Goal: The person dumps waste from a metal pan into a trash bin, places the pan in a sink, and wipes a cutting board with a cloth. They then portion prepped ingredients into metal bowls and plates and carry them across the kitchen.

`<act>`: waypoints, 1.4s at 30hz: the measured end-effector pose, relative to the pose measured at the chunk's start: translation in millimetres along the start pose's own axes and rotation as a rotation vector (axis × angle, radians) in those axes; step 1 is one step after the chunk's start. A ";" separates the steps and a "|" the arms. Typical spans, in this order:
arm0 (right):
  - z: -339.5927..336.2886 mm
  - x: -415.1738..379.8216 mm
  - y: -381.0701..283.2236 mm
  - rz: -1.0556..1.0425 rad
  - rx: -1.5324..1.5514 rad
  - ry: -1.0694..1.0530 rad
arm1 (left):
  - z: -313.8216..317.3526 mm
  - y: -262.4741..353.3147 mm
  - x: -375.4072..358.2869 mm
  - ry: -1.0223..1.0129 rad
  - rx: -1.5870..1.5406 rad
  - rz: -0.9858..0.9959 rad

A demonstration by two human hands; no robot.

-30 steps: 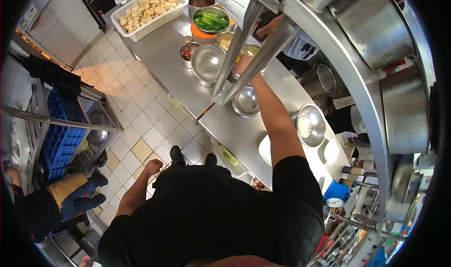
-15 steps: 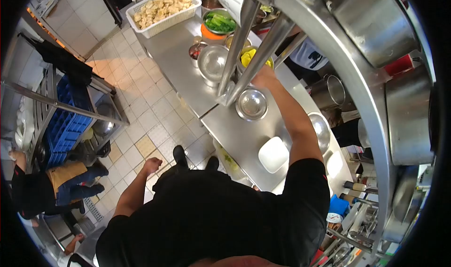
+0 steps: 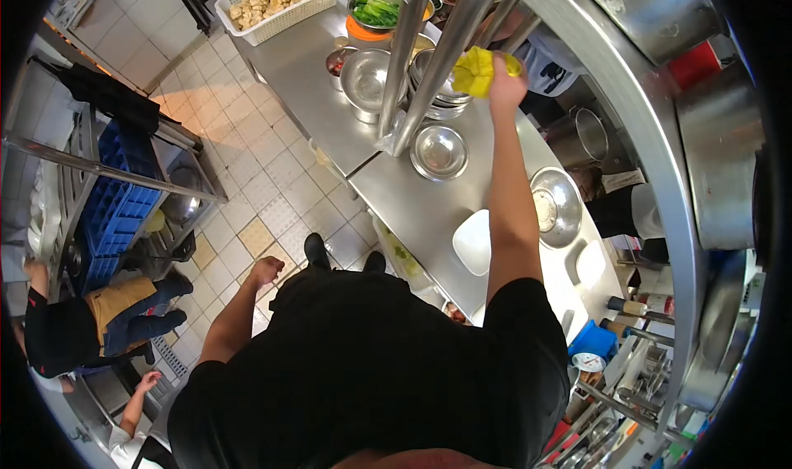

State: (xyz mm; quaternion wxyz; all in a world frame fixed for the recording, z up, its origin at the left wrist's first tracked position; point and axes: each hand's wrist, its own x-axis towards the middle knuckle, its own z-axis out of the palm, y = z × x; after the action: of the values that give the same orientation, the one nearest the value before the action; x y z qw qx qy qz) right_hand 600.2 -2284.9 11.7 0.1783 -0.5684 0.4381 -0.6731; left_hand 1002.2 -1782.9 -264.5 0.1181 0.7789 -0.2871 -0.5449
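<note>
My right hand [image 3: 506, 88] is raised over the far side of the steel counter, closed around a bright yellow crinkled thing [image 3: 473, 72]; its exact kind I cannot make out. Just below and left of it is a stack of metal bowls [image 3: 450, 104], partly hidden by steel posts. A single metal bowl [image 3: 440, 152] sits nearer to me. Beside my forearm are a white square dish [image 3: 472, 244] and a wide metal bowl [image 3: 556, 208]. My left hand [image 3: 266, 271] hangs over the tiled floor, fingers curled, with nothing seen in it.
Steel posts [image 3: 426, 81] rise from the counter [image 3: 330, 131] under a curved shelf rail [image 3: 652, 139]. A white basket of pale food chunks [image 3: 285, 23] and a bowl of greens [image 3: 374, 11] stand at the far end. A co-worker [image 3: 66, 325] is at left, near blue crates [image 3: 124, 188].
My right hand has lifted the yellow thing out from among the bowls and moved it up and to the right. My left hand has barely moved.
</note>
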 end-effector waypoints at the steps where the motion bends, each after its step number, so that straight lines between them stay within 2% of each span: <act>1: -9.4 -5.1 -11.0 0.026 -0.009 -0.007 | 1.2 -2.6 3.1 0.010 -0.021 -0.005; 3: -25.7 -20.1 -26.8 0.082 -0.021 -0.022 | 4.6 -5.8 7.6 0.029 -0.020 -0.022; 6: -44.6 -58.3 -3.6 0.384 -0.415 -0.444 | 13.1 -13.2 17.6 0.013 0.106 -0.041; 8: -41.8 -107.1 22.6 0.227 -0.820 -0.572 | 17.5 -13.1 16.6 -0.006 0.211 0.057; 10: -45.2 -140.6 42.5 -0.105 -0.719 -0.728 | 22.8 -10.8 15.3 -0.028 0.314 0.153; 12: -41.8 -177.5 46.4 -0.020 -0.928 -0.987 | 27.9 7.7 -0.4 -0.010 0.157 0.032; 15: -44.9 -206.6 59.3 -0.208 -0.903 -0.945 | 36.8 6.6 -3.1 -0.011 0.157 0.028; 18: -44.4 -216.5 65.1 -0.138 -0.894 -0.958 | 46.0 -3.6 -6.6 -0.031 0.197 0.030; 24: -42.4 -212.4 54.8 -0.251 -0.750 -0.733 | 38.7 -0.8 -21.7 -0.036 0.189 0.021; 27: -43.9 -208.9 57.1 -0.030 -0.711 -0.720 | 28.7 -9.3 -5.1 -0.049 0.140 0.030; 30: -39.8 -190.0 71.2 0.337 -0.276 -0.412 | 11.0 -11.3 15.2 -0.086 0.149 0.072; 32: -39.9 -155.9 53.9 0.611 0.082 -0.249 | -1.5 0.1 23.7 -0.100 0.135 0.070; 34: -45.1 -129.0 8.8 0.669 0.348 -0.135 | -15.9 4.9 32.7 -0.120 0.097 0.109; 37: -55.9 -120.4 -35.2 0.800 0.533 -0.062 | -39.1 -11.0 73.8 -0.169 0.070 0.170; 39: -66.2 -138.7 -57.7 0.785 0.424 0.027 | -48.7 -4.7 78.2 -0.183 0.078 0.100; 40: -68.8 -153.5 -61.8 0.806 0.440 0.065 | -52.5 -23.8 103.7 -0.229 0.070 0.083; 41: -69.9 -170.1 -83.5 0.772 0.488 0.115 | -56.5 -14.9 92.7 -0.254 0.067 0.035; 42: -74.6 -184.7 -118.6 0.872 0.557 0.171 | -65.9 -53.9 137.3 -0.437 0.223 0.254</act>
State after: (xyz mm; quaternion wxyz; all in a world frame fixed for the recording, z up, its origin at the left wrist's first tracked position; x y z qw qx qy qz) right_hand 615.7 -2054.2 -4.5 0.5502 -0.2073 0.4513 -0.6713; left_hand 1112.9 -1827.0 -373.6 0.0344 0.6089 -0.4593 -0.6458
